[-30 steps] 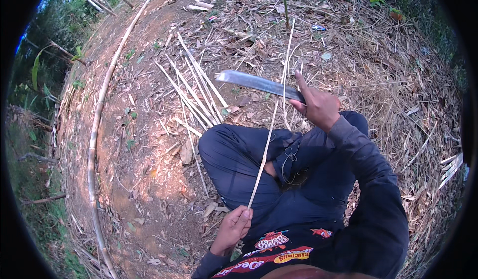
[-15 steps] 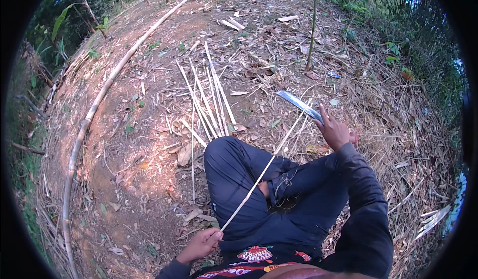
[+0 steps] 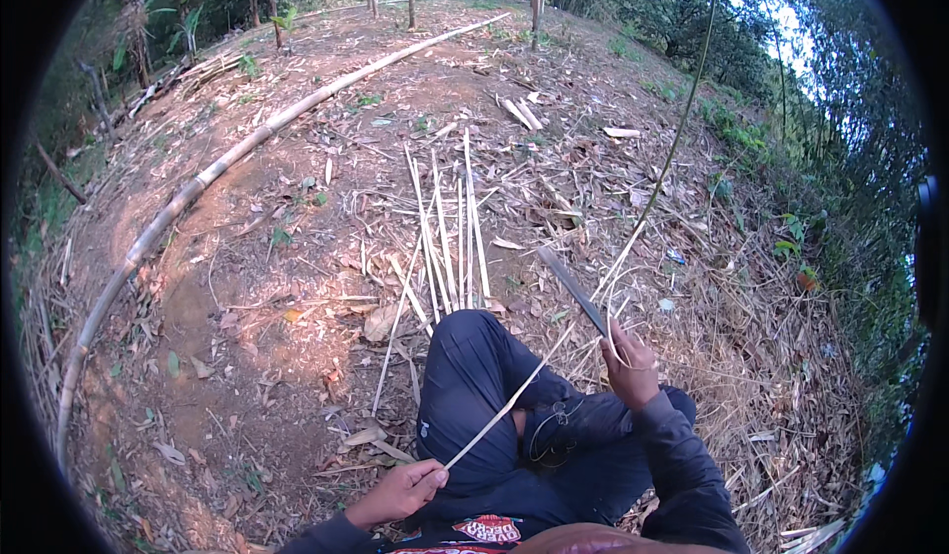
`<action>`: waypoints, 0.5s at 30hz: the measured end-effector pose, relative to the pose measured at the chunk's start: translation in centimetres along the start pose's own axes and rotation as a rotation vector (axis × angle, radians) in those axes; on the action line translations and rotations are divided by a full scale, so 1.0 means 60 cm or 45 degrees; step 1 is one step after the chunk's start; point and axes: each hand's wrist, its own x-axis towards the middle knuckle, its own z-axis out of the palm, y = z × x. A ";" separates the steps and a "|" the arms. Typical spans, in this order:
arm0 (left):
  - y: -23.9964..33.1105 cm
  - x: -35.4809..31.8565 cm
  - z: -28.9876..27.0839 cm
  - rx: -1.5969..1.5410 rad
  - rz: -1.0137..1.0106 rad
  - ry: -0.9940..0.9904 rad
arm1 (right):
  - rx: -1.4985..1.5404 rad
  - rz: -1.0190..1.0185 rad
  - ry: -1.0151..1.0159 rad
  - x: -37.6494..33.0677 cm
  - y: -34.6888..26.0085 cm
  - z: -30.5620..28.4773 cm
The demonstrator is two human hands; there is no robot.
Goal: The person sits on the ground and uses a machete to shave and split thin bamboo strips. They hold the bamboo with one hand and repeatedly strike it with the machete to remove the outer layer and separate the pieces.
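- Left hand (image 3: 400, 495): grip pinching the near end of the strip (image 3: 494, 419), which slants across the legs (image 3: 457, 381).
- Right hand (image 3: 631, 364): grip wrapped round the knife (image 3: 575, 293); blade and strip cross in view, contact unclear.
- Slats (image 3: 477, 243) lie just beyond the legs.
- A stem (image 3: 682, 124) rises near the strip's far end.
- A pole (image 3: 262, 133) lies well left.

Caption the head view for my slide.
Left hand holds a pale strip; right hand grips a blade above leaf-strewn ground.
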 end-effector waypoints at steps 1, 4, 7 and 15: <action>0.000 -0.004 -0.003 -0.054 0.007 0.016 | -0.245 -0.169 -0.127 0.007 -0.037 -0.009; -0.017 -0.032 -0.014 -0.108 0.069 0.068 | -0.728 -0.749 0.043 0.085 -0.071 -0.049; -0.014 -0.085 -0.056 0.067 -0.070 0.085 | -0.797 0.060 0.138 0.195 0.097 -0.073; -0.032 -0.120 -0.099 -0.172 0.019 0.259 | -0.301 0.575 0.399 0.222 0.197 -0.191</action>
